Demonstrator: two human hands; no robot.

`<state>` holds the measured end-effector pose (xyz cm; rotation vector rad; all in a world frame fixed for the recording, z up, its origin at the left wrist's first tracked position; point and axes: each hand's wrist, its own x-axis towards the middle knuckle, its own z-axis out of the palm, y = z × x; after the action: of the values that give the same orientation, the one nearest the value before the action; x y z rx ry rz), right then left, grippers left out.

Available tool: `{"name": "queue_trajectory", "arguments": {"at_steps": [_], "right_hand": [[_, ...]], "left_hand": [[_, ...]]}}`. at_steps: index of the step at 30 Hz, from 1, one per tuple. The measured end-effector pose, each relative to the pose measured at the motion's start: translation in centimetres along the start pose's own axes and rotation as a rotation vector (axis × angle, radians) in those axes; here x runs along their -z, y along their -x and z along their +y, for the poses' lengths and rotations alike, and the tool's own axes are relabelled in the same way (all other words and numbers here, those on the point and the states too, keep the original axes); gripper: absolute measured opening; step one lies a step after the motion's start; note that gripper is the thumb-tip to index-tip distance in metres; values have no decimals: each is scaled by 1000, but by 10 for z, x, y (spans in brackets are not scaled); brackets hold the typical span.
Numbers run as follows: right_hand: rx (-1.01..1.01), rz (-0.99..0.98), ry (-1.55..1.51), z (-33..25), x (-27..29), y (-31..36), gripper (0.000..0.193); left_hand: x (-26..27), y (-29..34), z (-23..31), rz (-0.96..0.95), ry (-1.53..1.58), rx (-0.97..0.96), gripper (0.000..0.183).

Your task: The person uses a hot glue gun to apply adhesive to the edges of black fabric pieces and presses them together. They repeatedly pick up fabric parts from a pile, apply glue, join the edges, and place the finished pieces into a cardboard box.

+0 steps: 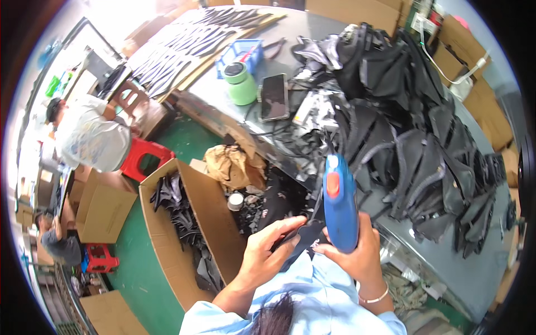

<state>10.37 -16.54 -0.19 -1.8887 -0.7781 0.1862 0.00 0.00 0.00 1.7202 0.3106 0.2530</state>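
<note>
My right hand (360,254), with a white bracelet at the wrist, grips a blue handheld power tool (341,212) with a red switch on its body. The tool stands upright in front of me, its narrow end pointing away; its exact kind I cannot tell. My left hand (268,251) is closed on a thin black piece (301,239) just left of the tool's lower end. Part of that piece is hidden by the fingers. A large heap of black moulded pieces (413,151) covers the table to the right.
On the grey table (463,273) lie a phone (274,96), a green bottle (240,85) and a blue basket (254,53). Left of me stands a cardboard box (162,234) holding black pieces, near crumpled brown paper (234,164). Two people sit on red stools at the far left.
</note>
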Motion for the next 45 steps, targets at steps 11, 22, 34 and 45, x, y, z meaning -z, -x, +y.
{"name": "queue_trajectory", "arguments": {"at_steps": [11,22,34,45], "right_hand": [[-168,224,-364,1,21,-9,41],[-31,26,53,-12,14,8,57],[169,-112,154,-14,-4,33,57],[227,-93,198,-10,3,28,51]], "left_hand": [[-46,10,-1,-342,436,-185,38],[-49,-25,-23,226,962,-309,46],[-38,-36,-10,535,803,-574,58],[-22,-35,-21,476,478,-530,59]]}}
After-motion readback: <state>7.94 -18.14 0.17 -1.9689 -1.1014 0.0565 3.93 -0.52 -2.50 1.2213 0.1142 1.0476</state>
